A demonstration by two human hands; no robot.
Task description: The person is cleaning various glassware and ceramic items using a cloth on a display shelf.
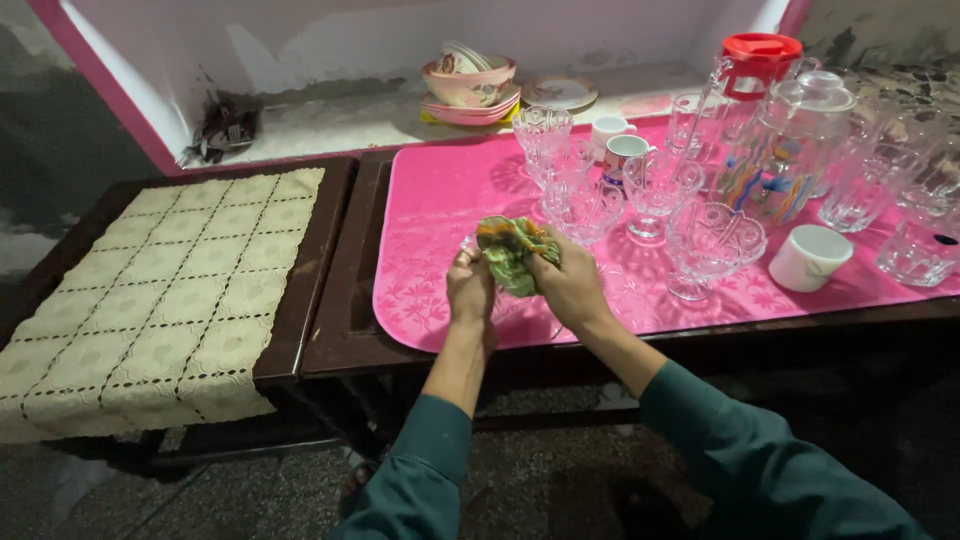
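Fingers of both hands clamped on a green cloth (514,252) wrapped round a glass, empty glass bowls (712,240) beside

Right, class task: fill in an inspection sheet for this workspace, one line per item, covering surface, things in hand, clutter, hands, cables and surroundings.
Surface: pink mat on a dark wooden table; cream lace cloth on the next table.
Things in hand: green patterned cloth, bunched, with something clear partly showing inside it.
Clutter: glass goblets, white cups, a red-lidded jug, stacked pink bowls.
Hands: left hand and right hand both grip the cloth.
Cables: nothing seen.
Surroundings: white alcove with pink edging.
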